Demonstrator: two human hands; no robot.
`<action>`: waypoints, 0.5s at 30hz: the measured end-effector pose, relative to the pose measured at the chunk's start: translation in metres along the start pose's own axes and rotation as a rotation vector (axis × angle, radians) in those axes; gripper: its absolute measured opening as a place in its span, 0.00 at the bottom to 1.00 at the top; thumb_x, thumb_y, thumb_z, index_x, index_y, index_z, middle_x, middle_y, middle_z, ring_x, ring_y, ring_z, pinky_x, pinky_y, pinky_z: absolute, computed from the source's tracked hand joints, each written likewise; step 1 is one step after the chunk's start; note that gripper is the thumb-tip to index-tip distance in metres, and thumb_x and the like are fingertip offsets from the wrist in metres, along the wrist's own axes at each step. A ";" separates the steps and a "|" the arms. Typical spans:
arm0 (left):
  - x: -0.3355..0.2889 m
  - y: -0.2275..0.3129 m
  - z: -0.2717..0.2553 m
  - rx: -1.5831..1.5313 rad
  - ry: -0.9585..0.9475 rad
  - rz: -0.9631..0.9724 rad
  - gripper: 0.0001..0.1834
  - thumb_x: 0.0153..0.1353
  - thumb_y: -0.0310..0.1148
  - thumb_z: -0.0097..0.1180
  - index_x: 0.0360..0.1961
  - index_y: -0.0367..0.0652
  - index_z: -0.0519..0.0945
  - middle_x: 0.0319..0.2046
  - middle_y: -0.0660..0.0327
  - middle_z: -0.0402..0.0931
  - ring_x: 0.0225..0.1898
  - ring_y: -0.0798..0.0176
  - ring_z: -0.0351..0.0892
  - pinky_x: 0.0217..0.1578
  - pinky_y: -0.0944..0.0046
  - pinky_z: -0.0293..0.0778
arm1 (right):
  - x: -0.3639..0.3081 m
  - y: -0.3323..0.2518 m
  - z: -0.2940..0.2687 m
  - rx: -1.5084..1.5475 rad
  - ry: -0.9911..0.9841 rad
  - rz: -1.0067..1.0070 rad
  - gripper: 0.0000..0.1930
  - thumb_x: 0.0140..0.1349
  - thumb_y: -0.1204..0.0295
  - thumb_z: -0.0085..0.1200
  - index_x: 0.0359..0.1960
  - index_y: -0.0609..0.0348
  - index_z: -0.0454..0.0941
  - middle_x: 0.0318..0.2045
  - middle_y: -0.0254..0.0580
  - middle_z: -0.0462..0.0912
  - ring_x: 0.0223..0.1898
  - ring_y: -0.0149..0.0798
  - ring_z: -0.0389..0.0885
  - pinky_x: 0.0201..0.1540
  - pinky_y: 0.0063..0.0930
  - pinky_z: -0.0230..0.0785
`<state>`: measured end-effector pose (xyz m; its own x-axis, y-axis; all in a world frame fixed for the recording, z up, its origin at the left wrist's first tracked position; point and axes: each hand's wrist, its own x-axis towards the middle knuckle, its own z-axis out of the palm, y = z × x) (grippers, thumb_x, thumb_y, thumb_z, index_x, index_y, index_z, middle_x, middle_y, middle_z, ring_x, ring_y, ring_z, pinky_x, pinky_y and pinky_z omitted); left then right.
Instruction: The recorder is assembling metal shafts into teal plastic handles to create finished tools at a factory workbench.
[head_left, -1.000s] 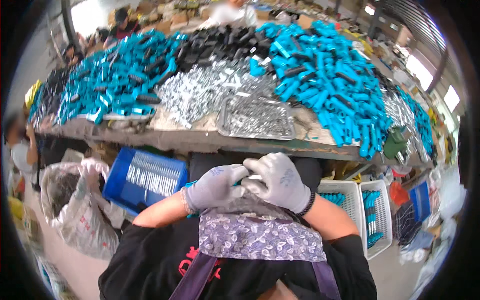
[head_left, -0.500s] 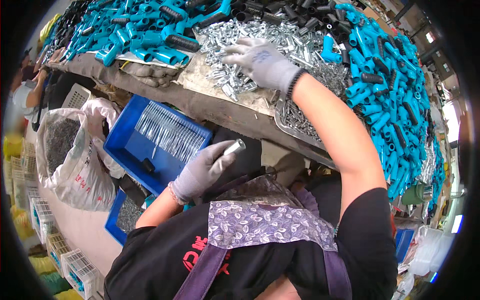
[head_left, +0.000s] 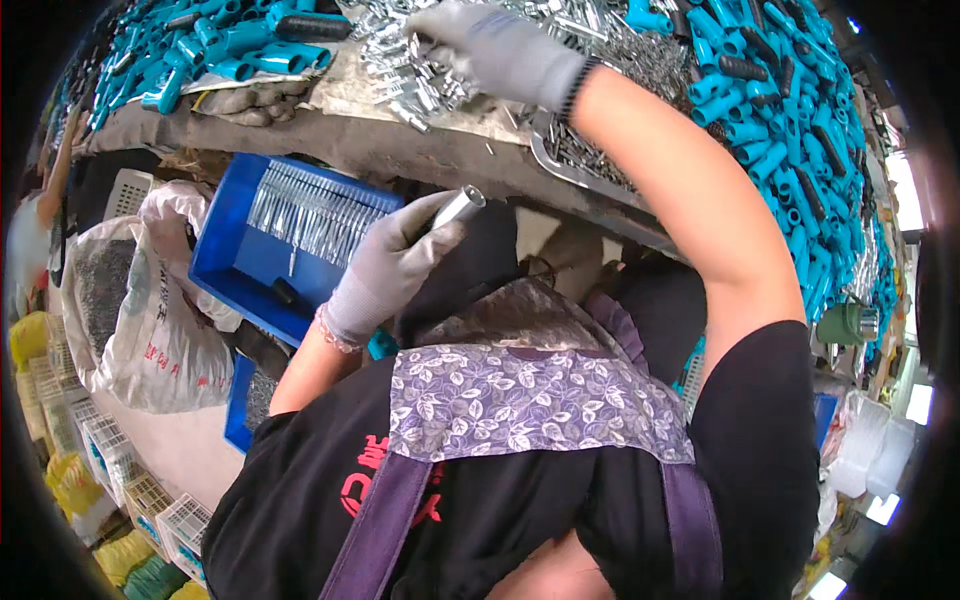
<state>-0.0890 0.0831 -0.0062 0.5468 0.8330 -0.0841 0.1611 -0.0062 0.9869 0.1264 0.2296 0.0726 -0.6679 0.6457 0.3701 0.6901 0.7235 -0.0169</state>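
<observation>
Head view: both hands gloved in grey. Left hand (head_left: 390,262) just off centre toward 10 o'clock, fingers and thumb wrapped round a silver tube (head_left: 458,208); the tube's open end sticks out past the grip, tilted up toward 1 o'clock, clear of the bench (head_left: 330,145). Right hand (head_left: 500,55) up at 12, arm coming in from 4, fingers pointing toward 11 over the silver parts (head_left: 400,85) on the bench. Fingertips not clear against the metal, so can't tell if it has hold of one. Small metal parts sit in a grey tray (head_left: 543,152) at 1, just beyond the bench edge and under the right forearm's line of sight. Teal parts (head_left: 235,45) heaped at 11, second teal heap (head_left: 790,150) at 2, black pieces mixed into both. Grey work gloves (head_left: 255,103) on the bench near 10. Blue bin (head_left: 240,262) at 10, near the left hand: rods (head_left: 310,215) in a row along its far side, one black piece (head_left: 285,291) loose at the near side. White sack (head_left: 165,350) at 9, top open, grey bits inside. Floral apron (head_left: 540,400) at 6.
</observation>
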 end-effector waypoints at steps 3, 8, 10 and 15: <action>-0.008 0.008 0.001 0.027 -0.047 0.046 0.26 0.69 0.45 0.59 0.60 0.37 0.77 0.47 0.61 0.83 0.48 0.69 0.79 0.49 0.67 0.74 | -0.071 -0.044 -0.050 0.347 0.126 0.182 0.20 0.58 0.70 0.59 0.54 0.53 0.80 0.45 0.41 0.82 0.52 0.43 0.79 0.57 0.33 0.70; -0.004 0.005 0.017 0.154 -0.256 0.156 0.25 0.66 0.39 0.61 0.61 0.36 0.76 0.46 0.59 0.83 0.46 0.67 0.79 0.47 0.65 0.74 | -0.189 -0.128 -0.052 0.748 0.020 0.579 0.16 0.60 0.73 0.60 0.50 0.56 0.82 0.45 0.43 0.81 0.47 0.40 0.82 0.51 0.31 0.73; 0.002 0.013 0.029 0.218 -0.363 0.156 0.25 0.66 0.39 0.61 0.60 0.36 0.76 0.46 0.56 0.83 0.46 0.64 0.80 0.47 0.63 0.74 | -0.210 -0.148 -0.040 0.791 0.146 0.669 0.15 0.58 0.78 0.61 0.48 0.60 0.82 0.45 0.44 0.81 0.47 0.39 0.82 0.51 0.31 0.73; 0.017 0.021 0.061 0.495 -0.531 0.200 0.23 0.64 0.38 0.62 0.58 0.41 0.79 0.44 0.50 0.82 0.45 0.51 0.83 0.47 0.59 0.75 | -0.254 -0.167 -0.036 0.658 0.234 0.758 0.16 0.56 0.77 0.64 0.47 0.58 0.81 0.42 0.45 0.82 0.45 0.45 0.83 0.49 0.34 0.74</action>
<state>-0.0258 0.0632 0.0050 0.9070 0.4116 -0.0891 0.2995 -0.4816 0.8236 0.1908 -0.0643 0.0148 -0.0016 0.9753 0.2207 0.5713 0.1820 -0.8003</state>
